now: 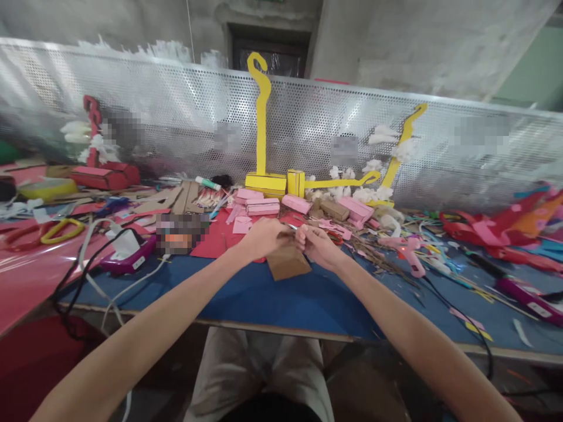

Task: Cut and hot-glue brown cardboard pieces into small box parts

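A folded piece of brown cardboard (288,268) sits low over the blue table, between my hands. My left hand (263,239) is closed at its upper left edge, with the fingertips partly hidden. From the right, my right hand (319,245) reaches in with fingers pinched near the cardboard's top edge. A small, thin, light-coloured thing (291,226) shows between the two hands, too small to name. Just behind them lie several pink folded paper boxes (263,206) and a red sheet (215,237).
Yellow hook-shaped cutouts on boxes (266,184) stand against a perforated metal panel (176,129). A pink glue gun (407,252) lies right, its black cord trailing off the edge. Yellow-handled scissors (64,230), a purple power strip (127,261) and white cables are left. Paper scraps litter the table (246,302).
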Demonstrator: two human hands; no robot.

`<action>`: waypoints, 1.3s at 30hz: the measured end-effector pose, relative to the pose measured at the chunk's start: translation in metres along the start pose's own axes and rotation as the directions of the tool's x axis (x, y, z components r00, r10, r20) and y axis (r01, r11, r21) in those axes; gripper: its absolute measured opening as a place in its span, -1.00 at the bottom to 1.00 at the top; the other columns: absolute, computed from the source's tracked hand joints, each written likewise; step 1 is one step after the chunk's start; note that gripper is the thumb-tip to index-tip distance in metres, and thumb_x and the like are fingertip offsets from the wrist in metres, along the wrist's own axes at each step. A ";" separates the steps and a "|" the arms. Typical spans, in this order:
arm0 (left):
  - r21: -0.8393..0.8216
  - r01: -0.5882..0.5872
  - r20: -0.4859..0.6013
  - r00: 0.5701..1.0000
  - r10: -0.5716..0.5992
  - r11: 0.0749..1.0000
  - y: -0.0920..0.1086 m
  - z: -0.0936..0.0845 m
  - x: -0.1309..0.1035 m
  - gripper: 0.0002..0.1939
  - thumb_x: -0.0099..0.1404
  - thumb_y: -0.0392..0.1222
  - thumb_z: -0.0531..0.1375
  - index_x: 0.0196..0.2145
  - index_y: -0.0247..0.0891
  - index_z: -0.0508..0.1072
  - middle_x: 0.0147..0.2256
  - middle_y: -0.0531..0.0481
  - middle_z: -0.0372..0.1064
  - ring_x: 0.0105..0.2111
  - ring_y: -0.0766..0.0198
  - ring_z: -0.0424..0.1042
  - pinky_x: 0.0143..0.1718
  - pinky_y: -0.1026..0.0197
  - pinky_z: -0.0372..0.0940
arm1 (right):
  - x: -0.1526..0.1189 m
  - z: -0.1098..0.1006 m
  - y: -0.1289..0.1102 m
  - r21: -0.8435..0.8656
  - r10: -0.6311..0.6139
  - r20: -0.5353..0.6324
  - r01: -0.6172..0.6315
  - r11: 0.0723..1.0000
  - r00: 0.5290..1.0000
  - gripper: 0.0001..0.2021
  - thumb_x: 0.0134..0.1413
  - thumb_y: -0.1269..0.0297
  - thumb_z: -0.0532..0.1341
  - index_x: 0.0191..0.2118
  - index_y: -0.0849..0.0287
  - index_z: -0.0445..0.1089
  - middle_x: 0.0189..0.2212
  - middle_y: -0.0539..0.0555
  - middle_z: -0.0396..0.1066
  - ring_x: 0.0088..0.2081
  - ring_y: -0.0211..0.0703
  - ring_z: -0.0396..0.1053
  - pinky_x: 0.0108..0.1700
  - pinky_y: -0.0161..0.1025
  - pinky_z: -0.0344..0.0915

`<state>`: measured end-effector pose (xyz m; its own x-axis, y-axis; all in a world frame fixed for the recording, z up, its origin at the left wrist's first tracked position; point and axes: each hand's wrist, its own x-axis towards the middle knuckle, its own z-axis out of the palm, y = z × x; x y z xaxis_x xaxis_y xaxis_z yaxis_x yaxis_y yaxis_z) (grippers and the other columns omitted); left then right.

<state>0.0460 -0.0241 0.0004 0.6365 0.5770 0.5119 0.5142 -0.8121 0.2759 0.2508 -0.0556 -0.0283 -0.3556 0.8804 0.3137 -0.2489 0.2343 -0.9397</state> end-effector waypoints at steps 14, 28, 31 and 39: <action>-0.540 -0.046 -0.205 0.975 -0.079 0.840 0.042 -0.086 0.054 -0.71 0.46 -0.05 0.17 -0.11 -0.31 0.58 -0.15 -0.20 0.60 -0.21 0.23 0.59 -0.20 0.21 0.46 | 0.001 -0.002 -0.001 0.180 0.019 -0.010 -0.017 0.984 1.000 -0.66 0.20 -0.01 0.36 -0.39 0.16 0.39 -0.50 -0.08 0.21 -0.46 -0.30 0.21 -0.34 -0.29 0.26; -0.374 0.150 0.058 0.989 -0.138 0.915 -0.001 -0.048 0.054 -0.85 0.19 -0.18 0.36 -0.37 -0.33 0.67 -0.43 -0.10 0.60 -0.42 0.19 0.56 -0.34 0.20 0.44 | 0.012 0.002 0.001 0.012 -0.089 -0.053 0.090 0.996 0.995 -0.64 0.31 0.00 0.12 0.02 0.07 0.48 0.05 0.15 0.56 0.13 0.01 0.48 0.12 -0.04 0.37; -0.411 0.236 0.028 0.969 -0.247 0.880 -0.001 -0.073 0.062 -0.84 0.27 -0.25 0.30 -0.39 -0.40 0.63 -0.46 -0.16 0.59 -0.47 0.20 0.58 -0.34 0.16 0.50 | 0.010 -0.007 0.002 -0.105 -0.157 -0.069 0.149 0.983 0.985 -0.60 0.32 0.02 0.07 0.10 0.08 0.44 0.11 0.18 0.53 0.18 0.03 0.45 0.17 0.02 0.36; -0.317 0.101 0.063 0.994 -0.086 0.943 0.006 -0.079 0.058 -0.75 0.40 -0.18 0.19 -0.20 -0.37 0.63 -0.24 -0.21 0.64 -0.23 0.18 0.62 -0.11 0.13 0.47 | 0.001 -0.015 -0.021 -0.600 -0.275 0.166 0.318 0.734 0.947 -0.50 0.12 0.46 0.20 0.19 0.06 0.46 0.27 0.12 0.38 0.35 0.09 0.21 0.45 0.19 -0.09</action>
<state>0.0410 -0.0025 0.0961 0.6248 0.6487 0.4345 0.3671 -0.7353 0.5697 0.2692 -0.0540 -0.0102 -0.4178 0.7011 0.5779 0.2450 0.6994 -0.6714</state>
